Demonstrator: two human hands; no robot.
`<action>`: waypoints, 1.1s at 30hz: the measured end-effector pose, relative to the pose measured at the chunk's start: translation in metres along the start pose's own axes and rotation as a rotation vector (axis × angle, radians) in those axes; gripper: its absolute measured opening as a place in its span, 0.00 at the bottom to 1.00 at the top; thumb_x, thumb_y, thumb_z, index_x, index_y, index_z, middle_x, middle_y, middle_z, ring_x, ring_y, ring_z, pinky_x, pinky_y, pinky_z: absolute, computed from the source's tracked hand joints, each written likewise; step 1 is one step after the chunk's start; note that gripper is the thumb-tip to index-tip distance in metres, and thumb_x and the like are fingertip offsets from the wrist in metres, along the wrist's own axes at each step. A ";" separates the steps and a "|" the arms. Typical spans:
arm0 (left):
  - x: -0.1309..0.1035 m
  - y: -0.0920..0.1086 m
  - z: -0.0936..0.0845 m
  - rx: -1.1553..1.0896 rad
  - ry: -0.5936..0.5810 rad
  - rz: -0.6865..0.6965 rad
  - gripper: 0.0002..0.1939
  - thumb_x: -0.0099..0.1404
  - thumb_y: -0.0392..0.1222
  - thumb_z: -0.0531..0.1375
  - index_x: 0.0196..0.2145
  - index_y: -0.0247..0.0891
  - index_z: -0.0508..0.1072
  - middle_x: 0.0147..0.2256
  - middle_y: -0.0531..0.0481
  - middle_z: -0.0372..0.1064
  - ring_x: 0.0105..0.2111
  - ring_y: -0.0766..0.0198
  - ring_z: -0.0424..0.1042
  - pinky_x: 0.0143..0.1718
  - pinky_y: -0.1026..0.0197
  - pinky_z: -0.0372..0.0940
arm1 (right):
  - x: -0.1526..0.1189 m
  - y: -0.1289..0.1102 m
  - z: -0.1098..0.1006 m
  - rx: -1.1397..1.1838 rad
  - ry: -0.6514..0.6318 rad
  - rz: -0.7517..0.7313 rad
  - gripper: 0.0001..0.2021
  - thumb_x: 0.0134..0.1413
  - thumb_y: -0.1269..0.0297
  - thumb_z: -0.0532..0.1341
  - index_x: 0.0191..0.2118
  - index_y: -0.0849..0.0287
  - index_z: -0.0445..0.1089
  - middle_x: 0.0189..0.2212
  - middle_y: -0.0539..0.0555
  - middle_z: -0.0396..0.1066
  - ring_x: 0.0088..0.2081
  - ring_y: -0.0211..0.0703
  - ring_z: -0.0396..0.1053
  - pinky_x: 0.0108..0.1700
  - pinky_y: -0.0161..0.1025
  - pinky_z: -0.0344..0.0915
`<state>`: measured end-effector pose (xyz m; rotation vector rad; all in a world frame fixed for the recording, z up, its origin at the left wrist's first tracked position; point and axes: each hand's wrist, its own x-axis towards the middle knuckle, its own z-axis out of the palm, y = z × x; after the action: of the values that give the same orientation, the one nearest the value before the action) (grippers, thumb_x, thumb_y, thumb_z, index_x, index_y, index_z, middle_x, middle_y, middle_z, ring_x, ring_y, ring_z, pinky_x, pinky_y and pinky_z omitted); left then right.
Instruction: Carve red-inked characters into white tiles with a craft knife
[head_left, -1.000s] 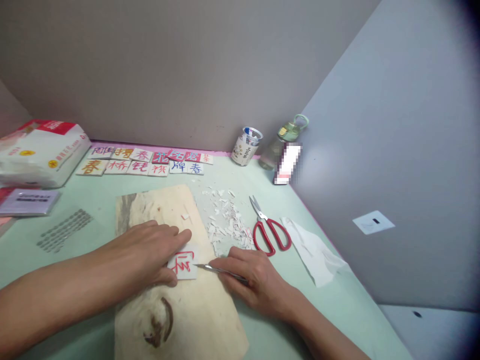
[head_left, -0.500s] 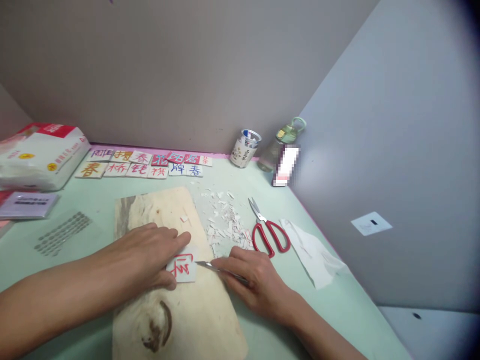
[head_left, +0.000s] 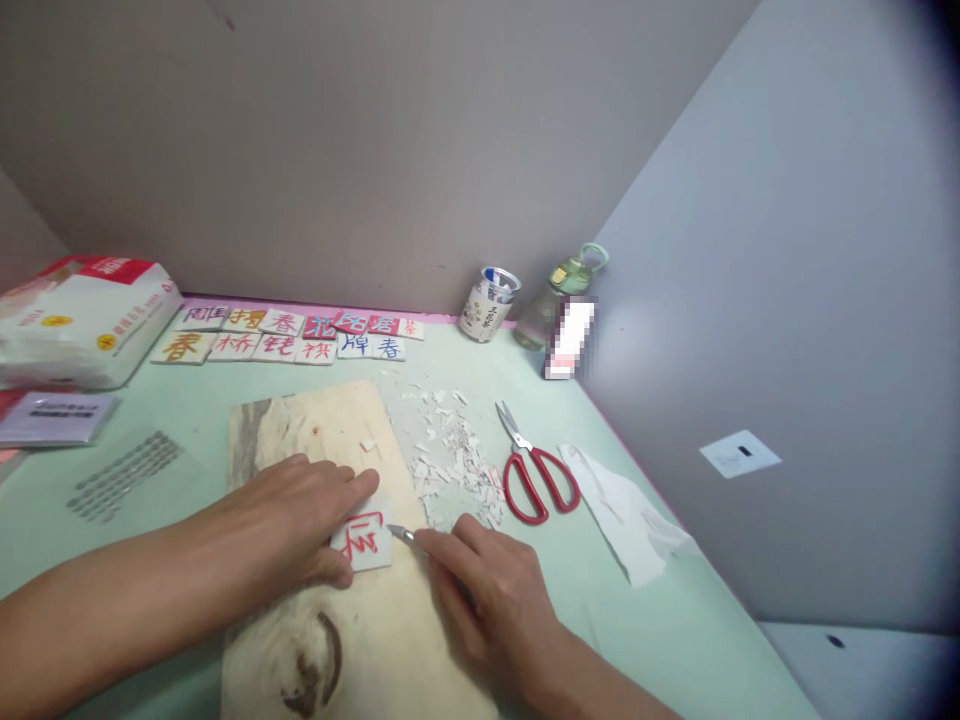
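A small white tile [head_left: 379, 553] with a red written character lies on a wooden board [head_left: 352, 640]. My left hand [head_left: 315, 515] presses the tile down, thumb at its near side and fingers over its far side. In my right hand [head_left: 487, 590] is a craft knife [head_left: 403, 534], gripped like a pen, its blade tip at the tile's right edge. My right fingers hide most of the knife's handle. Past the board's right edge lie many white shavings [head_left: 457, 450]. A tiny chip [head_left: 367, 445] rests on the board beyond my left fingers.
Red-handled scissors [head_left: 529, 480] and a crumpled white tissue [head_left: 630, 525] lie to the right. Several lettered tiles [head_left: 277, 347] line the back. A can [head_left: 489, 308], a green bottle [head_left: 536, 315] and a blurred phone [head_left: 570, 340] stand behind; a tissue pack [head_left: 82, 330] sits left.
My right hand has shifted slightly down and turned, so the knife handle is more hidden. The blade stays by the tile's right edge. My left hand keeps its hold; the view has tilted slightly.
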<state>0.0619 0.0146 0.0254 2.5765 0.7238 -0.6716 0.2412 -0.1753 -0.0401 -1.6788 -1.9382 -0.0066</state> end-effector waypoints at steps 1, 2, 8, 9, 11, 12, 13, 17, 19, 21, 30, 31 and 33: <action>0.000 0.000 -0.001 0.001 -0.005 -0.003 0.17 0.71 0.38 0.70 0.56 0.41 0.78 0.57 0.37 0.81 0.57 0.37 0.79 0.59 0.45 0.68 | 0.000 -0.001 0.001 0.000 0.003 0.009 0.15 0.76 0.73 0.55 0.53 0.57 0.79 0.30 0.50 0.72 0.26 0.41 0.68 0.29 0.39 0.59; 0.000 0.001 -0.001 0.002 -0.009 -0.005 0.17 0.71 0.39 0.70 0.56 0.41 0.78 0.57 0.37 0.81 0.57 0.37 0.79 0.59 0.46 0.68 | 0.000 -0.003 0.002 0.001 0.008 0.015 0.15 0.75 0.73 0.55 0.53 0.57 0.79 0.31 0.51 0.72 0.26 0.41 0.68 0.29 0.39 0.60; -0.005 0.008 -0.008 -0.022 -0.042 -0.036 0.19 0.74 0.38 0.71 0.60 0.38 0.78 0.59 0.35 0.80 0.61 0.37 0.78 0.62 0.44 0.68 | -0.001 -0.003 0.003 0.030 0.036 0.022 0.16 0.75 0.75 0.55 0.54 0.58 0.79 0.31 0.51 0.72 0.26 0.41 0.69 0.28 0.40 0.60; -0.006 0.009 -0.010 -0.034 -0.045 -0.038 0.19 0.74 0.38 0.71 0.60 0.37 0.78 0.59 0.35 0.80 0.61 0.37 0.77 0.62 0.44 0.68 | -0.001 -0.002 0.003 0.036 0.024 0.011 0.16 0.75 0.75 0.54 0.54 0.59 0.79 0.31 0.51 0.72 0.26 0.42 0.69 0.28 0.40 0.61; -0.007 0.011 -0.011 -0.060 -0.049 -0.037 0.20 0.75 0.37 0.71 0.62 0.37 0.78 0.60 0.35 0.80 0.62 0.38 0.77 0.63 0.45 0.68 | -0.001 0.001 0.000 0.063 -0.018 -0.015 0.17 0.75 0.74 0.54 0.55 0.60 0.79 0.32 0.52 0.72 0.27 0.43 0.69 0.28 0.41 0.62; -0.007 0.012 -0.012 -0.066 -0.050 -0.037 0.21 0.76 0.37 0.70 0.64 0.37 0.78 0.61 0.35 0.80 0.63 0.38 0.77 0.65 0.44 0.67 | -0.002 0.003 -0.002 0.083 -0.041 -0.025 0.17 0.75 0.74 0.53 0.56 0.61 0.78 0.32 0.52 0.72 0.28 0.43 0.70 0.29 0.41 0.63; -0.007 0.012 -0.012 -0.070 -0.048 -0.039 0.22 0.75 0.36 0.71 0.65 0.37 0.78 0.62 0.35 0.79 0.63 0.37 0.77 0.66 0.43 0.67 | -0.002 0.004 -0.004 0.101 -0.060 -0.031 0.18 0.75 0.74 0.53 0.58 0.62 0.78 0.32 0.52 0.72 0.29 0.43 0.71 0.29 0.40 0.63; -0.006 0.010 -0.009 -0.072 -0.042 -0.043 0.23 0.74 0.35 0.71 0.64 0.38 0.79 0.62 0.35 0.80 0.64 0.36 0.77 0.68 0.42 0.66 | -0.004 0.006 -0.004 0.121 -0.058 -0.020 0.20 0.74 0.75 0.54 0.61 0.61 0.77 0.34 0.53 0.73 0.29 0.43 0.74 0.29 0.40 0.65; -0.005 0.008 -0.007 -0.067 -0.034 -0.033 0.22 0.74 0.35 0.71 0.64 0.38 0.79 0.62 0.36 0.80 0.64 0.36 0.77 0.67 0.41 0.66 | -0.005 0.005 -0.001 0.102 -0.028 -0.018 0.19 0.74 0.75 0.54 0.61 0.61 0.77 0.34 0.53 0.73 0.29 0.42 0.74 0.28 0.39 0.65; -0.005 0.007 -0.005 -0.061 -0.022 -0.021 0.22 0.73 0.36 0.71 0.63 0.39 0.79 0.61 0.36 0.81 0.63 0.36 0.78 0.66 0.41 0.67 | -0.006 0.003 0.003 0.081 0.011 -0.025 0.18 0.74 0.75 0.54 0.61 0.61 0.76 0.34 0.53 0.73 0.29 0.42 0.73 0.28 0.39 0.65; -0.003 0.010 -0.009 -0.100 -0.019 -0.052 0.23 0.72 0.34 0.72 0.63 0.39 0.80 0.61 0.37 0.81 0.63 0.37 0.77 0.66 0.44 0.67 | -0.005 -0.007 0.007 0.074 0.086 0.029 0.18 0.75 0.76 0.54 0.60 0.59 0.77 0.33 0.52 0.72 0.28 0.41 0.72 0.27 0.38 0.63; -0.002 0.009 -0.007 -0.100 -0.009 -0.036 0.22 0.72 0.35 0.71 0.62 0.39 0.80 0.60 0.37 0.81 0.63 0.37 0.78 0.65 0.43 0.67 | -0.005 -0.007 0.007 0.083 0.089 0.035 0.18 0.75 0.76 0.54 0.60 0.60 0.77 0.33 0.52 0.72 0.28 0.41 0.72 0.27 0.38 0.63; -0.001 0.005 -0.004 -0.088 0.002 -0.011 0.21 0.73 0.36 0.70 0.62 0.39 0.79 0.61 0.36 0.80 0.62 0.37 0.78 0.65 0.42 0.67 | -0.005 -0.008 0.007 0.096 0.088 0.049 0.18 0.74 0.76 0.55 0.60 0.60 0.77 0.34 0.52 0.72 0.28 0.41 0.72 0.27 0.38 0.63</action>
<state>0.0652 0.0119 0.0306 2.4957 0.7523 -0.6264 0.2307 -0.1792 -0.0453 -1.6350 -1.8043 0.0302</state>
